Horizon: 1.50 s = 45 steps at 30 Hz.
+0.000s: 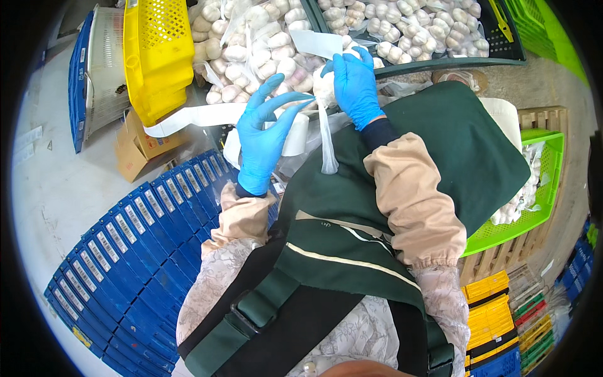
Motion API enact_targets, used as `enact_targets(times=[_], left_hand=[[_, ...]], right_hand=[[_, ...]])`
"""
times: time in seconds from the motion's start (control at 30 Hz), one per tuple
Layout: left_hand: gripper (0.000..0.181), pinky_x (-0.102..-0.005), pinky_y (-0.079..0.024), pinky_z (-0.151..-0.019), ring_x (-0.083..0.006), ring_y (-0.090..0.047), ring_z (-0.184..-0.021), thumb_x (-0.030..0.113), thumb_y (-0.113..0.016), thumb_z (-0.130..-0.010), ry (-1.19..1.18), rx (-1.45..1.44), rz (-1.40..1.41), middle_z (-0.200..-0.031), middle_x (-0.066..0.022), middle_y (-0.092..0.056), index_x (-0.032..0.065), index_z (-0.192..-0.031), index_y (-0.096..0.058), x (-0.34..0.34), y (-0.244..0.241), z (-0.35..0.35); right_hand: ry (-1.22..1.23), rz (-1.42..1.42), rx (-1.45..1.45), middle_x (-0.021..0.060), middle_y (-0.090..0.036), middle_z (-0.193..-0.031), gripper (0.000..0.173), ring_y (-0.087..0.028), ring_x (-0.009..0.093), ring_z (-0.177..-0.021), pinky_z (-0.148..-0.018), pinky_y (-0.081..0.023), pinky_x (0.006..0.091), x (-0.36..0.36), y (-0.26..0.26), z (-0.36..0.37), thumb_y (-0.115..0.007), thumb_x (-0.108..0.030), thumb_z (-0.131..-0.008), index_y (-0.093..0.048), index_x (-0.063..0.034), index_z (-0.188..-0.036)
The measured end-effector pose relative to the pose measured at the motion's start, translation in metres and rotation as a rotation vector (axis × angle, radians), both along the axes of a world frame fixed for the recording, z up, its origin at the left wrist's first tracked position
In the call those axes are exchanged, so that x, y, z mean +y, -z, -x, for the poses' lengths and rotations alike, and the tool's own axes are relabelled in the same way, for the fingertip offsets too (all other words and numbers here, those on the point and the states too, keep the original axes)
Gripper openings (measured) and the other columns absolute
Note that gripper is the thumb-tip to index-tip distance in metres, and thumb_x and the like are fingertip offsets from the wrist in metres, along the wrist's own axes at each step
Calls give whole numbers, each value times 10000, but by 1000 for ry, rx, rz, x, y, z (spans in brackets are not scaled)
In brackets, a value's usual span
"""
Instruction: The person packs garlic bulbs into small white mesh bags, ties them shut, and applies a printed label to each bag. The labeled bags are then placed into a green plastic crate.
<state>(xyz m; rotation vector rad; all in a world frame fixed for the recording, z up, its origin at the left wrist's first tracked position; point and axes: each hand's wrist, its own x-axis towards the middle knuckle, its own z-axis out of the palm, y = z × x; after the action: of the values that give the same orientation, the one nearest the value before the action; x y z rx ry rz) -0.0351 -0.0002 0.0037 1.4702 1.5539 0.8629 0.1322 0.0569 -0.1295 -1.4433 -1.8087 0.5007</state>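
Observation:
My right hand (pixel 354 89), in a blue glove, grips a white mesh bag of garlic (pixel 324 87) over the pile. From its knotted neck the loose mesh tail (pixel 328 141) hangs down before the green apron. My left hand (pixel 264 136), also gloved, brings thumb and forefinger together at that neck; its other fingers are spread. A blank white label strip (pixel 316 44) reaches my right fingertips, and whether they pinch it is unclear. Behind my left hand sits a roll of white labels (pixel 297 134), partly hidden. A white label strip (pixel 198 118) stretches leftward there.
Bagged garlic (pixel 254 42) heaps up ahead, beside a dark crate (pixel 443 63) of more bags. A yellow crate (pixel 158 61) and cardboard box (pixel 146 143) stand left. Stacked blue crates (pixel 136 254) curve along my left side. A green crate (pixel 513 231) with garlic rests on a wooden pallet at right.

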Motion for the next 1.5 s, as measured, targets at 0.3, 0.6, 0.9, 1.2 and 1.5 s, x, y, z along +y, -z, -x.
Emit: enact_targets(times=[0.3,0.6,0.9,1.2,1.5], left_hand=[[164,-310,-463,-904,-212,-605,-1042,-45,-614,-856,-151,-95,-351,-1111,-148,-653,4,-957,-734,3,-3,-11],[198,-333,-564,-764,-239,-658,-868,61,-633,-880,-351,199,-489,-1023,-181,-654,-34,-1053,-643,10,-81,8],[350,-257,-396,-1001,-146,-539,-1163,184,-516,-954,200,-134,351,-1221,-85,-628,-17,-1224,-610,26,-13,7],[262,-235,-464,-764,-89,-576,-822,182,-632,-915,291,-41,495,-956,-38,-676,-11,-1092,-652,-2,85,-24],[231,-200,-430,-678,-62,-541,-736,153,-528,-974,121,-405,577,-848,0,-658,-3,-977,-699,-14,57,-19]], right_hand=[[45,-58,72,146,-615,-806,270,-531,372,-960,-949,-376,465,8,19,3,-460,-178,-948,-663,-45,-831],[103,-208,-103,123,-616,-805,127,-570,345,-959,-897,-436,461,7,24,-4,-567,-150,-873,-645,-49,-877],[147,-143,193,170,-596,-938,103,-537,391,-1024,-857,-468,461,12,45,-2,-601,-105,-842,-633,-25,-899],[79,72,243,135,-656,-844,333,-506,356,-1153,-978,-408,429,9,27,-14,-469,-228,-970,-678,-43,-788],[172,272,836,128,-642,-994,278,-593,220,-983,-853,-488,337,-25,-64,-39,-532,-136,-961,-568,9,-1194]])
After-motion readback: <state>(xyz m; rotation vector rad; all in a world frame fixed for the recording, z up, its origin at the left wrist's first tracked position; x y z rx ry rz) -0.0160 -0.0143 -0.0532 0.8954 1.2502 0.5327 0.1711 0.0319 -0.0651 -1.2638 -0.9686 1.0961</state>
